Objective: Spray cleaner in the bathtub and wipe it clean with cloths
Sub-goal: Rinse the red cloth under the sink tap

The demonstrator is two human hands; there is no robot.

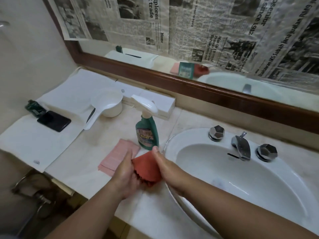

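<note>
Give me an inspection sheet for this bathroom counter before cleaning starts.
Surface: beige counter with a white sink set into it.
Job's things: green spray bottle upright on the counter; pink cloth flat beside it; red cloth bunched between both hands.
Clutter: white dipper; black phone on a white towel; small green packet near the wall.
Hands: left hand and right hand both grip the red cloth.
Cables: nothing seen.
Surroundings: newspaper covering the mirror; faucet between two knobs; bathtub not in view.
</note>
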